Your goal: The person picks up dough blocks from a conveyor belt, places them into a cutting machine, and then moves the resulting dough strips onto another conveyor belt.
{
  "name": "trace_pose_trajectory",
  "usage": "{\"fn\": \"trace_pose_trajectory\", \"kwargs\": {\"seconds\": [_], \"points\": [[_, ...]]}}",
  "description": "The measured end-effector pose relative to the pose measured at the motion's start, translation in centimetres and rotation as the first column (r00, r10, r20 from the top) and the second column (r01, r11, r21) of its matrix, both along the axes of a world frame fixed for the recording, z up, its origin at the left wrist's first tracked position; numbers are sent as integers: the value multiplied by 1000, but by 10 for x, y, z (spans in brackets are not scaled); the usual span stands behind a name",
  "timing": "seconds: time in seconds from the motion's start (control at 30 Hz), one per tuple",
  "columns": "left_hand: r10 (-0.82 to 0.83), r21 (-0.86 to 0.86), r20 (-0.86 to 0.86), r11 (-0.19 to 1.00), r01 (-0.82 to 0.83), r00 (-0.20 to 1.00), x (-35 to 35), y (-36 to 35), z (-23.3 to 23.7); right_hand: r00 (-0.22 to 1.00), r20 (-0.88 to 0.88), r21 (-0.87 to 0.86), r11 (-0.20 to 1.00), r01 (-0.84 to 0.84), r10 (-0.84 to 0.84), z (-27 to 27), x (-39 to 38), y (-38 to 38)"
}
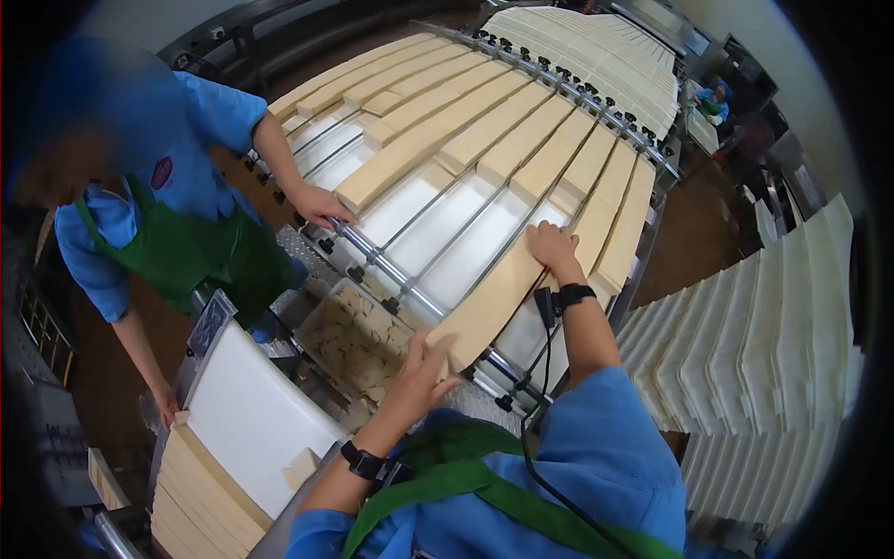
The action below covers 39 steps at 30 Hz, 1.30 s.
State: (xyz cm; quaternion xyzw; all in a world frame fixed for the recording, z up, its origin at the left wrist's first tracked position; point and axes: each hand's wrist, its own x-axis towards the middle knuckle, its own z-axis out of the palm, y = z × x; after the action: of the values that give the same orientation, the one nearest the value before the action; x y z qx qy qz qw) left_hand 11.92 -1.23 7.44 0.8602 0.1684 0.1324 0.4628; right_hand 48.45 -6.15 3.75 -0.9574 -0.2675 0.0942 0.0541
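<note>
Slab points fwd, long axis along rods; L hand holds near end, R hand far.

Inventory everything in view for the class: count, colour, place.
Handled slab: one, cream, centre
Long slabs: many, cream, on conveyor
Conveyor: one, white, centre
Crossbars: two, silver, across conveyor
Knobs: many, black, crossbars
Bin: one, pale, left of centre
Scraps: many, cream, in bin
Side table: one, white, lower left
Table slabs: several, cream, lower left
Ridged sheets: many, pale, right
Coworkers: two, blue clothing, left and upper right
Wristbands: two, black, wrists
Left hand: one, bare, touching slab
Right hand: one, bare, touching slab
</note>
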Motion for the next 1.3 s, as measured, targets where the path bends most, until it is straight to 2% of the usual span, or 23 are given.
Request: {"fn": "trace_pose_trajectory", "kwargs": {"seconds": [0.17,0.2,0.27,0.33,0.43,0.53,0.63,0.73,0.83,0.87,0.93,0.97,1.0,1.03,1.1,1.13,1.17,1.23,1.3], "points": [[-70,-40,-5,997,70,998,48,-1,-11,998,9,-48,997,68,-67,-7,62,15],[-68,-31,20,997,68,998,57,-2,-17,993,-74,-72,993,92,-97,-2,70,17],[-46,-48,55,998,49,997,70,-5,-25,990,-108,-67,994,85,-92,-10,86,19],[-7,-100,82,995,15,997,82,-7,-31,983,-170,-46,997,59,-66,4,85,19],[10,-69,79,998,-4,997,94,-7,-37,995,-65,1,997,73,-73,-1,94,17],[9,16,-33,1000,-9,999,105,-6,-39,986,-153,3,998,64,-63,3,105,17],[4,5,-49,1000,-3,999,119,-7,-42,996,84,26,999,26,-28,-5,109,11],[-44,3,-2,999,44,999,134,-2,-50,999,14,-22,998,50,-50,11,105,7],[-122,-155,78,979,133,989,153,9,-58,959,253,157,983,90,-128,10,82,7],[-103,-134,89,984,114,991,156,9,-64,936,338,165,985,46,-100,-1,79,7],[-38,-70,130,996,47,991,164,13,-73,986,155,168,985,34,-61,-6,73,7],[-77,3,117,997,77,990,164,19,-77,998,52,95,995,34,-39,-6,75,7],[-36,-66,131,997,45,991,157,21,-69,995,96,148,989,-9,-5,-39,92,5],[7,-135,145,991,13,989,147,21,-58,1000,0,165,986,20,-21,-26,84,5],[92,-48,226,995,-83,970,123,26,-53,1000,-12,94,995,28,-27,-22,82,6],[159,-52,237,987,-150,958,109,30,-46,999,-37,-14,1000,-28,27,-7,76,7],[216,-69,246,976,-205,945,91,33,-40,999,-36,14,1000,1,0,-11,69,9],[332,-114,228,943,-314,915,58,36,-27,992,-6,35,992,-124,124,-2,34,14],[433,-174,161,897,-407,887,26,34,-19,931,-3,76,928,-365,366,-2,-3,22]]}}
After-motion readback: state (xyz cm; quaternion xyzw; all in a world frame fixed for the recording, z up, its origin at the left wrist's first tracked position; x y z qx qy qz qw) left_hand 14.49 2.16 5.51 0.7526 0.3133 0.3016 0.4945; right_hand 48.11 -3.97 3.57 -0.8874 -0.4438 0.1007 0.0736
